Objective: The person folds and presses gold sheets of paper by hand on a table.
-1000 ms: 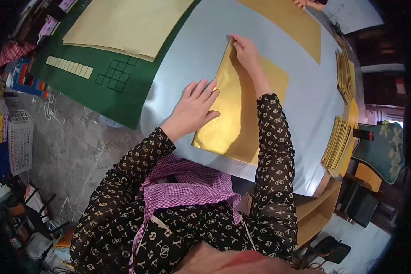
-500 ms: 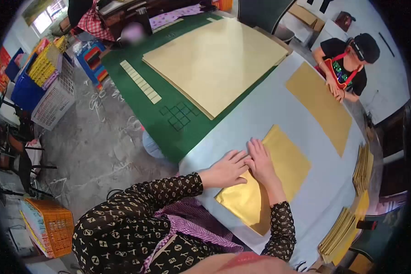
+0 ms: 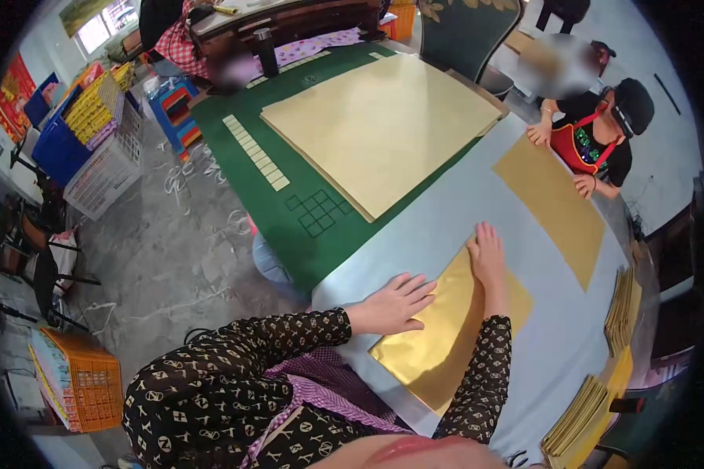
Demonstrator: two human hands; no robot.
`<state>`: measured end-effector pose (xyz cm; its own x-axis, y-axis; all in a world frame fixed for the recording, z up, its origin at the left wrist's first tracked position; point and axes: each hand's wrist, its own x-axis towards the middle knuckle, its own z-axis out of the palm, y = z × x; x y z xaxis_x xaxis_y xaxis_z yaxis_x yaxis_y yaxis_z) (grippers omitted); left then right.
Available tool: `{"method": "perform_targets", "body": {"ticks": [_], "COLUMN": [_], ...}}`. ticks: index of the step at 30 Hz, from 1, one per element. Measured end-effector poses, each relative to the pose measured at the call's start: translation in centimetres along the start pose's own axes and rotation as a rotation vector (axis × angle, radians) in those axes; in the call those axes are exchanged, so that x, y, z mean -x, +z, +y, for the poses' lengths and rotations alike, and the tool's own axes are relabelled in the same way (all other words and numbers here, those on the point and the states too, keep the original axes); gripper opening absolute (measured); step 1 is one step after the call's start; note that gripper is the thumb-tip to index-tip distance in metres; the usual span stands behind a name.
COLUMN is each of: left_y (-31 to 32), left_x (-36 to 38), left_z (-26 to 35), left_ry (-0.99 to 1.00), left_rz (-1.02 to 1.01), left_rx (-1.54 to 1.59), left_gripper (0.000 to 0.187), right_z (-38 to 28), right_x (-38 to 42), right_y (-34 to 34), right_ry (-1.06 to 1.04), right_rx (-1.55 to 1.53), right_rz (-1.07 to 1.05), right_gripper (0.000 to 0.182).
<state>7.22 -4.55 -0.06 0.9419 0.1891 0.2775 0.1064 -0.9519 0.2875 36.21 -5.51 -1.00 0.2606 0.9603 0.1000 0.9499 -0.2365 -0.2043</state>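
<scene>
A shiny gold paper sheet (image 3: 438, 336) lies on the pale cloth-covered table in front of me. My left hand (image 3: 396, 306) rests flat near the sheet's left edge, its fingers spread. My right hand (image 3: 488, 254) lies at the sheet's far corner, fingers stretched out and pointing away from me. Neither hand grips anything. My right forearm covers part of the sheet's right side.
A large stack of cream sheets (image 3: 383, 129) lies on the green mat (image 3: 219, 168). Across the table a co-worker (image 3: 594, 141) rests both hands by another gold sheet (image 3: 551, 207). Folded gold bundles (image 3: 575, 414) line the right edge. An orange basket (image 3: 82, 379) stands at lower left.
My right hand has slid away from my left, out to the sheet's far corner. My left hand has shifted slightly, its fingers more spread. The co-worker's clasped hands have come apart.
</scene>
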Motion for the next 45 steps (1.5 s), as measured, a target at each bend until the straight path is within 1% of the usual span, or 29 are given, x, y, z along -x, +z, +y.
{"method": "perform_targets", "body": {"ticks": [2,4,5,7,8,10,11,12,14,16,18,19,22,24,26,27,28,30,31,32,34,35,38,45], "left_y": [0.2,0.2,0.6,0.7,0.7,1.2,1.4,1.4,1.4,1.3,1.3,1.4,1.2,1.1,1.2,1.1,1.4,0.7,1.0,1.0,1.1,1.1,1.2,1.3], "left_x": [0.1,0.0,0.1,0.2,0.2,0.2,0.2,0.2,0.2,0.2,0.3,0.2,0.3,0.2,0.1,0.0,-0.1,0.0,0.0,0.0,0.2,0.2,0.5,0.4], "left_z": [-0.1,-0.2,-0.2,-0.3,-0.2,-0.4,-0.4,-0.4,-0.4,-0.4,-0.4,-0.4,-0.4,-0.7,-0.7,-0.7,-0.7,-0.5,-0.8,-0.9,-0.9,-0.9,-0.5,-0.9], "left_ry": [-0.013,0.003,0.008,0.006,0.014,0.005,0.000,-0.002,0.004,-0.001,-0.002,0.009,0.008,0.005,-0.004,0.002,0.018,0.023,0.014,0.061,0.012,0.037,0.029,0.034], "left_rz": [0.012,0.004,0.047,0.051,0.051,0.048,0.042,0.045,0.025,0.019,0.002,0.043,0.032,0.013,-0.009,-0.011,0.019,0.015,0.016,0.012,0.027,0.027,0.045,0.035], "left_rx": [0.005,0.008,-0.005,-0.010,-0.015,-0.011,-0.006,-0.008,-0.011,-0.010,-0.010,-0.012,-0.021,-0.007,0.031,0.061,0.014,0.008,-0.022,-0.012,-0.037,-0.029,-0.033,-0.073], "left_gripper": [0.063,0.062,0.062,0.062,0.061,0.061,0.061,0.061,0.061,0.062,0.061,0.061,0.061,0.060,0.059,0.059,0.059,0.058,0.057,0.057,0.056,0.056,0.056,0.060], "right_z": [0.6,-0.6,-1.3,-2.7,-3.4,-5.7,-6.3,-6.5,-6.6,-6.2,-5.3,-5.0,-3.6,-2.2,-0.2,0.0,0.2,0.5,1.7,2.7,3.2,3.4,4.0,4.4], "right_x": [0.0,0.9,1.6,3.3,4.4,6.6,7.5,8.3,9.9,10.5,11.1,11.1,11.3,11.1,11.4,11.6,11.7,12.1,12.2,12.4,13.4,13.8,15.6,17.3], "right_y": [0.7,0.4,0.5,0.9,1.0,0.2,0.3,0.3,0.3,0.2,-0.1,-0.1,-0.2,0.4,1.3,0.7,-0.2,-0.4,0.4,0.9,0.3,-0.2,-1.2,-1.0], "right_ry": [0.075,0.053,-0.002,-0.138,-0.144,-0.232,-0.233,-0.236,-0.239,-0.225,-0.149,-0.105,-0.046,-0.022,-0.003,-0.004,0.002,0.126,0.140,0.142,0.217,0.249,0.358,0.454], "right_rx": [-0.063,-0.087,-0.090,-0.069,-0.068,-0.182,-0.219,-0.218,-0.101,-0.047,-0.019,-0.050,-0.033,0.004,0.032,0.049,0.074,0.037,0.030,0.020,0.019,0.004,-0.014,-0.002], "right_rz": [0.100,0.110,0.122,0.136,0.136,0.052,0.031,0.031,-0.004,0.020,-0.001,-0.018,-0.008,0.002,0.058,0.044,0.035,0.111,0.158,0.203,0.197,0.177,0.170,0.221], "right_gripper": [0.054,0.054,0.054,0.056,0.056,0.057,0.057,0.057,0.057,0.057,0.056,0.055,0.055,0.056,0.057,0.055,0.052,0.056,0.055,0.054,0.054,0.054,0.053,0.052]}}
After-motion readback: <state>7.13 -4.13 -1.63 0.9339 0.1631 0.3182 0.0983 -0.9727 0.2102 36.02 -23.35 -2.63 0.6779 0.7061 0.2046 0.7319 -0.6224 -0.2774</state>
